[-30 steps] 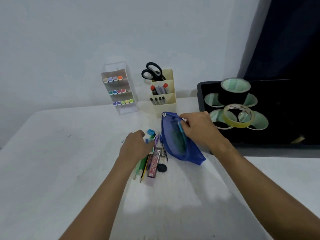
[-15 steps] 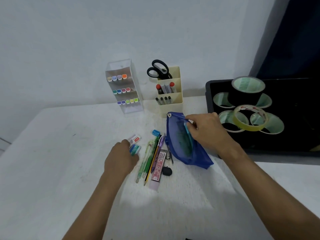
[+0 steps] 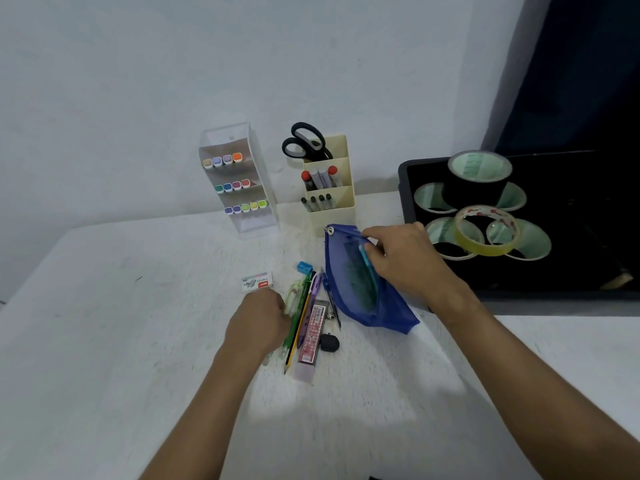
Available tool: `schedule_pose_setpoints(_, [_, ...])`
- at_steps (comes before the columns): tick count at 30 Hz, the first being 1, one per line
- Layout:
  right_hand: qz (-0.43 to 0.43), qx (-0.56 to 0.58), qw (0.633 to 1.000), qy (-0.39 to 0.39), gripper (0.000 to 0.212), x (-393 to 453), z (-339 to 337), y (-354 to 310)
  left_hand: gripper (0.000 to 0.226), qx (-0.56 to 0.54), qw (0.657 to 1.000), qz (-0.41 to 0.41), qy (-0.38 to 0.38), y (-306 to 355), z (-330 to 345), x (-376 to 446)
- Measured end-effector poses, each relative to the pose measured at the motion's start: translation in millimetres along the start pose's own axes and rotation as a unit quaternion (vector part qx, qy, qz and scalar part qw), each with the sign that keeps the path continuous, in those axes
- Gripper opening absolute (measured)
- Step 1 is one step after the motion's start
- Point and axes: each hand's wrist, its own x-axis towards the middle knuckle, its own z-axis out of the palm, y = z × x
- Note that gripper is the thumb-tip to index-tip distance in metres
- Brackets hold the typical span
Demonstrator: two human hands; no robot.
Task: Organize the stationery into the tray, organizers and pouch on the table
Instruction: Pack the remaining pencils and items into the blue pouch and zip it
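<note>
Left hand (image 3: pixel 259 318) slid onto the pens (image 3: pixel 298 306); pouch (image 3: pixel 360 282) holds teal pen (image 3: pixel 364 258).

The counter (image 3: pixel 104 341) looked matt white and faintly scuffed. The pouch (image 3: pixel 349 282) was blue see-through mesh cloth with a small metal zip pull at its 11 o'clock corner. The marker organizer (image 3: pixel 258 188) was clear glossy plastic; the pen organizer (image 3: pixel 341 202) at its 3 o'clock was smooth cream plastic. The tray (image 3: pixel 403 188) seemed dark matt plastic. The yellow tape roll (image 3: pixel 486 233) shone glossy. The staples box (image 3: pixel 258 281) looked like printed paper card.
</note>
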Motion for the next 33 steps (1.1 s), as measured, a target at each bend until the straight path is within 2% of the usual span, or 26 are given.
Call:
schedule_pose_setpoints(3, [-0.001,-0.001,1.000,-0.002,0.031,-0.5,-0.1,-0.7,0.014,-0.016,1.000,-0.002,-0.002,4.9,-7.4,3.5])
schedule_pose_setpoints(5, [0.004,0.004,1.000,-0.002,0.031,-0.7,0.2,-1.2,0.003,-0.061,0.998,-0.001,0.027,13.4,-21.8,5.3])
schedule_pose_setpoints(8, [0.007,0.002,1.000,0.000,0.029,-0.9,0.1,-1.8,0.019,-0.173,0.983,0.030,0.053,36.9,-41.6,8.1])
schedule_pose_setpoints(11, [0.010,0.001,1.000,0.001,0.028,-0.8,-0.1,-1.3,0.013,-0.337,0.941,0.008,-0.037,64.6,-49.3,11.9])
schedule_pose_setpoints(13, [0.007,-0.010,1.000,0.000,0.028,-0.1,0.5,-0.7,0.012,-0.389,0.916,-0.020,-0.095,80.7,-45.9,18.0])
schedule_pose_setpoints(18, [0.002,-0.011,1.000,-0.002,0.029,-1.3,-1.1,-0.2,0.008,-0.452,0.886,-0.016,-0.101,99.1,-31.2,25.9])
schedule_pose_setpoints(22, [-0.012,-0.024,1.000,-0.001,0.028,-1.8,1.3,0.4,0.012,-0.375,0.926,0.000,-0.048,72.6,-24.4,26.4])
schedule_pose_setpoints(25, [-0.021,-0.025,0.999,-0.004,0.029,-3.3,1.7,-2.1,0.012,-0.249,0.968,-0.004,0.001,42.7,-22.5,24.4])
schedule_pose_setpoints(29, [-0.018,-0.022,1.000,-0.006,0.030,-3.8,-0.5,-4.2,0.012,-0.119,0.989,-0.036,-0.079,20.6,-18.4,14.3])
schedule_pose_setpoints(31, [-0.010,-0.012,1.000,-0.001,0.030,-3.4,0.3,-4.9,0.021,-0.112,0.988,-0.050,-0.098,16.1,-14.6,12.2])
schedule_pose_setpoints(33, [0.002,0.000,1.000,0.011,0.030,-2.4,1.5,-4.4,0.020,-0.111,0.988,-0.050,-0.096,15.2,-11.7,11.9])
